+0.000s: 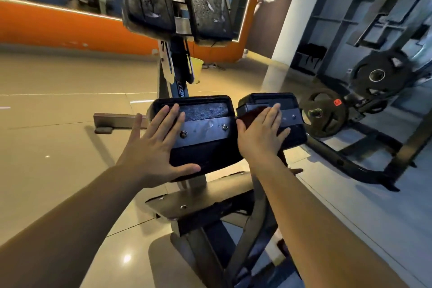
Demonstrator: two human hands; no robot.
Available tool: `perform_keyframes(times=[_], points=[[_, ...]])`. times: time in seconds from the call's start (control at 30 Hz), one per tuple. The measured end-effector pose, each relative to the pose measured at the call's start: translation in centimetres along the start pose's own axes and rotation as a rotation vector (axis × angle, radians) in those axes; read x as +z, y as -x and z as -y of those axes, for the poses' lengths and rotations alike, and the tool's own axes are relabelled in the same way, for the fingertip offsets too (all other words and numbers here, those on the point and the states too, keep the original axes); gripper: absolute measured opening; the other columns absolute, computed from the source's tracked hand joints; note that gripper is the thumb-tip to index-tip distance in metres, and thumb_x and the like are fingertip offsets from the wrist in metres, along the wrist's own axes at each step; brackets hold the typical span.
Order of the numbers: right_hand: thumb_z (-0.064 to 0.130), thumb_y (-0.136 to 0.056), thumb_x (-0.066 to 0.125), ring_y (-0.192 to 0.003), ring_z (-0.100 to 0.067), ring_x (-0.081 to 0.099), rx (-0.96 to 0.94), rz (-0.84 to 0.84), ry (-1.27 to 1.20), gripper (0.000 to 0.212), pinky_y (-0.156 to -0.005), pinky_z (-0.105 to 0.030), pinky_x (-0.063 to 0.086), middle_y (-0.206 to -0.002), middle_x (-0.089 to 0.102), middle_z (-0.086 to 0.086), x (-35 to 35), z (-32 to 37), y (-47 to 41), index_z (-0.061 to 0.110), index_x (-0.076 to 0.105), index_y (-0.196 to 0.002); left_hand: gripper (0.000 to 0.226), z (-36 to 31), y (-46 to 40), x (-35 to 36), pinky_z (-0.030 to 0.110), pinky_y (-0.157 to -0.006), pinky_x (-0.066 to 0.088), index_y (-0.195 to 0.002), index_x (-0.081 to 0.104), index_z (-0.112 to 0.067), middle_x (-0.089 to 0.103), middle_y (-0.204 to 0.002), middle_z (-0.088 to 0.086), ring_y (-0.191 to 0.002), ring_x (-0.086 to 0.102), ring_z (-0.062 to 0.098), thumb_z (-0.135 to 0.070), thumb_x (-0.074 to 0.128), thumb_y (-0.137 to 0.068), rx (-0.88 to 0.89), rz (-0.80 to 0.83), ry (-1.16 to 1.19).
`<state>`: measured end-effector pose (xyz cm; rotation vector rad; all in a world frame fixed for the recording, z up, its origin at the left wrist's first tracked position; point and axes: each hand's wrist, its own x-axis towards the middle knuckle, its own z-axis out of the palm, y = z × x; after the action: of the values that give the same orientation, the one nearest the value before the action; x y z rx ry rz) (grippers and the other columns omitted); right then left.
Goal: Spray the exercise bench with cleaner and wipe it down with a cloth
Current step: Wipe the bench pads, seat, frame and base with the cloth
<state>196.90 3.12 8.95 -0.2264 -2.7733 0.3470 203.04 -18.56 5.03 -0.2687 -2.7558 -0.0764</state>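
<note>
Your one view: head camera, looking forward and down.
You see it close over your own forearms, with the left hand [155, 147] and right hand [259, 134] near the middle, facing the bench pads [203, 147]; wide-angle bending curves the edges.

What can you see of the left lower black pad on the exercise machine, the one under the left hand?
The left lower black padded cushion is rectangular with rounded corners and looks like worn vinyl. A grey metal bracket with two bolts crosses its face; above the bracket a rough, scuffed grey patch shows. It stands tilted on a metal post, beside a matching right pad. The left hand lies flat and open on its left side. No cloth or spray bottle is visible.
</note>
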Motion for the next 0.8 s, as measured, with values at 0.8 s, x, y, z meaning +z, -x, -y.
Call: perform_keyframes(times=[0.8], points=[[0.052,-0.099,0.039,-0.150,-0.021,-0.009,-0.185,-0.198,-0.078,0.083,-0.121,-0.048,-0.004,-0.164,-0.009,-0.006,3.8,-4.3,1.9,0.006,-0.001,-0.155,0.075,-3.7,1.3,3.8,0.056,-0.118,0.004,-0.154,0.016,-0.022,0.010,-0.161,0.010,-0.149,0.009,0.025,-0.066,0.026,-0.094,0.191,-0.376,-0.133]])
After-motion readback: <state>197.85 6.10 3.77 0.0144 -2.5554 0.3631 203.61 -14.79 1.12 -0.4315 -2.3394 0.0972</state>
